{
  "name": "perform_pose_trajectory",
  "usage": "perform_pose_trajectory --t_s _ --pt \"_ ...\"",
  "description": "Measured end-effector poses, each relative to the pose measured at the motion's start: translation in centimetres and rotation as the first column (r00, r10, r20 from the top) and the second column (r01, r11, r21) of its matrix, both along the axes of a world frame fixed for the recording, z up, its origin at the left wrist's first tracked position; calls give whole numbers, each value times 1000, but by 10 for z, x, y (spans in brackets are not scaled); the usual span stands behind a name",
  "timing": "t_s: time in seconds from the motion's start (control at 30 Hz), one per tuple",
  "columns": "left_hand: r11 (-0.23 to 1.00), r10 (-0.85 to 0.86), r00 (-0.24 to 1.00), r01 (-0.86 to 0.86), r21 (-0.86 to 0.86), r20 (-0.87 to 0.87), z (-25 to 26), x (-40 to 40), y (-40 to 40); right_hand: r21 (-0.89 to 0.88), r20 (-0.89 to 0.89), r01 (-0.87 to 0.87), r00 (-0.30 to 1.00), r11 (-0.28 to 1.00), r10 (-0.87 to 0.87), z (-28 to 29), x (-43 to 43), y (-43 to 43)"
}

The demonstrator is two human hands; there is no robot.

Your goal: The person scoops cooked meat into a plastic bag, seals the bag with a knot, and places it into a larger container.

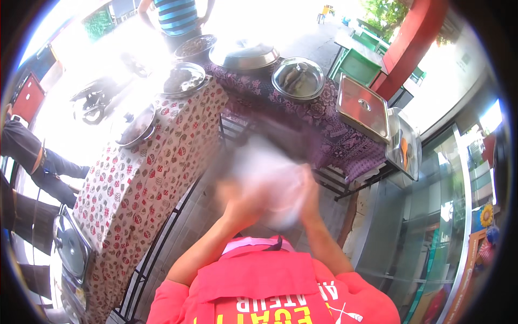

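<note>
Both of my hands are raised in front of my chest, above the tiled floor. A thin, whitish, translucent item, perhaps a plastic bag (273, 178), is between them, strongly blurred by motion. My left hand (243, 200) is at its left side, with fingers smeared by the blur. At its right edge, my right hand (308, 190) has its fingers closed on it. What the white item contains, if anything, cannot be made out. Beyond my hands stands a table with a purple patterned cloth (332, 117), holding a round pot with a glass lid (298, 79).
A table with a fruit-print cloth (137, 198) runs along the left, bearing lidded pans (135, 125). A steel tray with a lid (363, 107) and a clear container with an orange utensil (404, 150) sit at right, near a glass cabinet (417, 227). A person (176, 18) stands beyond the tables.
</note>
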State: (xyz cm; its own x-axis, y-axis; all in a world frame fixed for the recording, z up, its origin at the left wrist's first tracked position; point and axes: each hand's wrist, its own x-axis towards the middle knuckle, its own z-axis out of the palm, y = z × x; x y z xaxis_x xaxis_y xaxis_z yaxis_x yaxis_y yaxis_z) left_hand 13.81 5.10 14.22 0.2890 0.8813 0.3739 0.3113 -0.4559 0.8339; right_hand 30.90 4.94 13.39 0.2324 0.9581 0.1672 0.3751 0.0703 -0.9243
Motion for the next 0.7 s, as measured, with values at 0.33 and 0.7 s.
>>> perform_pose_trajectory --t_s 0.33,0.7 --pt "977 -210 978 210 -46 -3 22 -21 97 80 -488 -57 868 995 89 1 -78 127" --pt "933 354 917 -334 134 -181 10 -80 160 -2 -753 -184 647 983 119 -7 -86 223"
